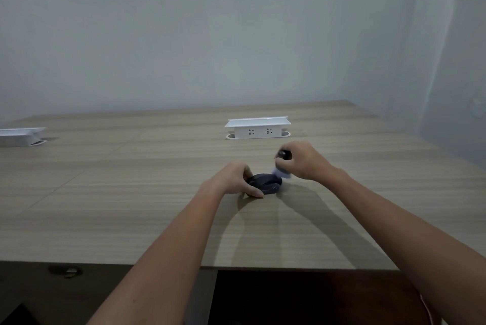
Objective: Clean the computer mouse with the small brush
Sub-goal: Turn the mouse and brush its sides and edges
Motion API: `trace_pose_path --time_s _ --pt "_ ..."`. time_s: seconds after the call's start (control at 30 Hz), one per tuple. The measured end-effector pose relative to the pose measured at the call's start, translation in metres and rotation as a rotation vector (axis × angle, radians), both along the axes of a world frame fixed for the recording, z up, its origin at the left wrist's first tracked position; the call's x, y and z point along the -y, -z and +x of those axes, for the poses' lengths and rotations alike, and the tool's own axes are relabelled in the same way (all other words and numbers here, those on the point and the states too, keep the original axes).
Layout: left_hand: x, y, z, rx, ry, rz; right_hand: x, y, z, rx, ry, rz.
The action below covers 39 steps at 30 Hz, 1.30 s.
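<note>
Right hand (306,160) is closed around the small brush (283,164), dark handle end sticking out at the top of the fist, pale bristles pointing down and left. Bristle tip sits at the far right edge of the mouse (264,184); looks like it is touching or just about touching, blur there makes it hard to call. Brush held tilted, probably so the bristles sweep across the mouse's shell rather than poke straight down.

Left hand (235,180) is clamped on the mouse from its left side, fingers over the far edge and thumb along the near edge. Likely there to pin it so brushing doesn't push it around on the smooth table (131,206). Mouse lies flat on the table, dark, roughly centre of the desk, well short of the white socket box (258,128) behind it. A second white box (19,135) sits far off at the left edge, not involved.

Relative to hands: mouse is inside the left hand's grip, and just below and left of the right hand, between the two. Judged step: brushing the mouse top, right side being worked.
</note>
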State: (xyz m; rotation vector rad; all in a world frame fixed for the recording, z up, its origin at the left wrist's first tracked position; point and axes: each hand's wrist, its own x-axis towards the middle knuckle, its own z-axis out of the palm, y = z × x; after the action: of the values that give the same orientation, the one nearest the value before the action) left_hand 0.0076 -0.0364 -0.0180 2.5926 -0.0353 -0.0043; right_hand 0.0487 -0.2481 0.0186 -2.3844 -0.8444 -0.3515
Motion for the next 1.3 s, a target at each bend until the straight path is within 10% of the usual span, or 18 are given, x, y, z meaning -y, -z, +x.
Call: trace_pose_path --time_s 0.47,0.6,1.3 --pt "0.005 0.000 -0.009 0.054 -0.024 -0.032 -0.002 0.003 0.003 -0.236 0.002 0.077" --pt "0.006 0.003 -0.011 0.073 -0.037 -0.054 0.000 0.009 0.017 -0.097 0.219 -0.006" --pt "0.005 0.008 -0.005 0.114 0.069 -0.042 0.021 0.034 0.001 -0.031 -0.012 0.291"
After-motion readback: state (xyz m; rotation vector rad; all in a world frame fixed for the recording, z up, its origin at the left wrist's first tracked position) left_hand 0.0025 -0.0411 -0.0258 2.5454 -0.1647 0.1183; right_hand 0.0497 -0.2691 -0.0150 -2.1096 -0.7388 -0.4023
